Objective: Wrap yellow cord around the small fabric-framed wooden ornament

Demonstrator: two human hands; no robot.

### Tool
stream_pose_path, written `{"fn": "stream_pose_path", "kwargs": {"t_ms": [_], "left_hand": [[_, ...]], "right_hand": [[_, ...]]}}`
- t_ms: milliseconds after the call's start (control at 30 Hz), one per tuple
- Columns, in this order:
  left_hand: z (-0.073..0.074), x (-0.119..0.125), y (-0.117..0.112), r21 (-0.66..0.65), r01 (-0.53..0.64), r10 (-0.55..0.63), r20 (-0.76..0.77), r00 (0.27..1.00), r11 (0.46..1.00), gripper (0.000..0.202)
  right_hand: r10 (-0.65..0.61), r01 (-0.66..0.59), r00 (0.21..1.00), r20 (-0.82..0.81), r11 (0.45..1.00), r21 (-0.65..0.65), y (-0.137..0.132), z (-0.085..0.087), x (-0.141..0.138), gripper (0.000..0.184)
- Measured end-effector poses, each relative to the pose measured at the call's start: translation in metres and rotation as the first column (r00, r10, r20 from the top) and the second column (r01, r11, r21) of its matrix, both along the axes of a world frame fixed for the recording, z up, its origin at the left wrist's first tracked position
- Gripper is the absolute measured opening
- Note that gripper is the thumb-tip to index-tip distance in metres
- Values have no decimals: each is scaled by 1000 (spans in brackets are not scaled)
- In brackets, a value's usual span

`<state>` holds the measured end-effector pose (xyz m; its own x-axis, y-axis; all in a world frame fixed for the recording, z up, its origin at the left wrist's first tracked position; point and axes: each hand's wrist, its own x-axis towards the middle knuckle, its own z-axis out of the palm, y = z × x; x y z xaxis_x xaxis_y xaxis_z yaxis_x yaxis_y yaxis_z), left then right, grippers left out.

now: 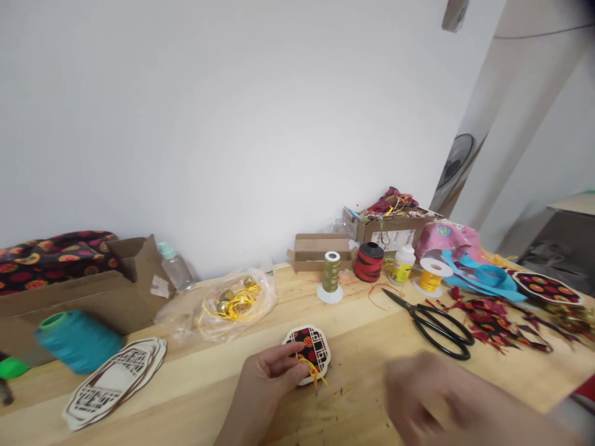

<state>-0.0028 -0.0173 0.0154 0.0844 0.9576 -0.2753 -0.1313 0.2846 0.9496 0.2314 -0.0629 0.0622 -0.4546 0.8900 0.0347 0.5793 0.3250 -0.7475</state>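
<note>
left hand pinching scalloped ornament, right hand loosely curled, blurred

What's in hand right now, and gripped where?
Left hand: the small lattice ornament, held at its left side, thumb beside the yellow cord. Right hand: motion-blurred, can't tell if it holds anything.

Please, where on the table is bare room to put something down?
Bare wood lies between the stacked wooden frames and the left hand, and between the ornament and the scissors. It is crowded right of the scissors, with fabric scraps and blue ribbon.
</note>
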Motion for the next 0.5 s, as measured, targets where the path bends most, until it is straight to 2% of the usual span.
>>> {"fn": "stream_pose_path", "kwargs": {"t_ms": [67, 100, 133, 200, 267, 333, 500], "left_hand": [[0, 0, 0, 0, 6, -6, 28, 1000, 1000, 27], [-1, -1, 0, -2, 9, -9, 46, 999, 1000, 27], [-1, -1, 0, -8, 14, -13, 59, 998, 1000, 28], [-2, -2, 1, -14, 21, -20, 72, 997, 1000, 29], [-3, -4, 2, -15, 28, -27, 70, 997, 999, 30], [-2, -5, 3, -23, 26, -25, 55, 998, 999, 30], [2, -6, 3, -44, 9, -9, 5, 1000, 999, 27]], "right_hand": [[-123, 124, 992, -29, 992, 27, 15, -14, -29, 18], [-154, 156, 987, -38, 986, 61, 21, -22, -43, 20], [-183, 186, 982, -36, 978, 90, 26, -29, -56, 30], [-202, 202, 979, -2, 975, 94, 32, -41, -74, 36], [-220, 217, 975, 33, 973, 85, 36, -48, -83, 22], [-205, 202, 978, 28, 976, 78, 41, -50, -84, 9], [-12, 18, 998, -59, 994, 112, 51, -50, -80, 7]]}}
